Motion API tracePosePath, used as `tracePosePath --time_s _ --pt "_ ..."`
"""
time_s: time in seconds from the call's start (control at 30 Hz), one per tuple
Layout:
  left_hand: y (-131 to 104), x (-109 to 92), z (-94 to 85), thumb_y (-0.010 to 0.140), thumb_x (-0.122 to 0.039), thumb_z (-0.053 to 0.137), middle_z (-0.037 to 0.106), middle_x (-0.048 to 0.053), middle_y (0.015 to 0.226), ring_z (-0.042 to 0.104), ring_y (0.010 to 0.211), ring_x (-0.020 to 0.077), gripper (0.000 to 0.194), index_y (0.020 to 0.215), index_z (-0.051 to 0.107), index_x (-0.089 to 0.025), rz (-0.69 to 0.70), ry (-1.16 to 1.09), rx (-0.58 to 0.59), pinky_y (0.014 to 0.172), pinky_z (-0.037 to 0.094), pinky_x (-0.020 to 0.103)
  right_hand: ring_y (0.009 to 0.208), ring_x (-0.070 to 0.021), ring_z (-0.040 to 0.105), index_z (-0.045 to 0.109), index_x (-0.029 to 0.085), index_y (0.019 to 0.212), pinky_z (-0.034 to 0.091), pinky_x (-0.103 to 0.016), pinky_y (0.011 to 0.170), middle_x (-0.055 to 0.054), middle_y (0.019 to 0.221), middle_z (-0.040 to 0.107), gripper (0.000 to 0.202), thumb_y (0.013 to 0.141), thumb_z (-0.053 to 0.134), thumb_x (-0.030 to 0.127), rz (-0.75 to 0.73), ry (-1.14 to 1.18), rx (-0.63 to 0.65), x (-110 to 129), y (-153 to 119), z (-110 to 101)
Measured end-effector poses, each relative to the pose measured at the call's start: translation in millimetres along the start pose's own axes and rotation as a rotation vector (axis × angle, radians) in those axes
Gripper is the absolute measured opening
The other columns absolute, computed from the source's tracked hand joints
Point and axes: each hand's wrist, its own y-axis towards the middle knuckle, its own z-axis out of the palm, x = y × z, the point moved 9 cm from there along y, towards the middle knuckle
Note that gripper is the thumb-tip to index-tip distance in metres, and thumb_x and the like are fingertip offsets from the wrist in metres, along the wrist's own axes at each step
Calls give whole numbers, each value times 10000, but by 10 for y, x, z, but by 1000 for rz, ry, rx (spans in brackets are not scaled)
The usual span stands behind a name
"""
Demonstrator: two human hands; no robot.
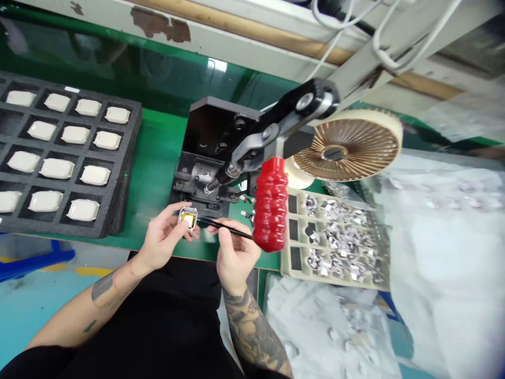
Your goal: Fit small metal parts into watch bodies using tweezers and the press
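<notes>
My left hand (163, 234) is closed on a small white rounded-square casing (193, 211), tilted so that its inside faces me. A yellow and white piece (189, 219) shows within the casing, and my thumb lies at its lower edge. My right hand (239, 252) pinches a thin black stick-like tool (232, 230), perhaps tweezers; its tip points at the casing, and I cannot tell whether they touch. Just beyond both hands stands a black toggle press (205, 181) with a red ribbed handle (270, 205), which hangs near my right hand.
Dark foam trays (132, 152) with white casings (96, 175) in their pockets are stacked at left. On the right, a beige divided tray (290, 269) holds many shiny metal pieces (343, 237). A round fan (347, 145) stands behind it. Plastic bags (323, 326) lie at lower right.
</notes>
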Motion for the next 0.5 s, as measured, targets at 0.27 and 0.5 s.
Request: tracePosePath --time_s 0.27,0.5 --pt "20 60 -34 1036 -393 802 853 125 985 840 796 253 489 1418 648 -130 -88 -8 -27 688 681 334 606 -168 630 695 244 927 535 -313 580 15 716 658 219 1010 790 423 -160 76 173 753 727 -637" --pt "-30 86 -45 1068 -427 756 854 126 1000 844 843 252 529 1474 607 -122 -81 139 16 765 670 349 915 -188 735 810 234 1120 621 -378 869 -35 1058 804 129 1052 715 288 -493 -535 -58 967 1662 -511"
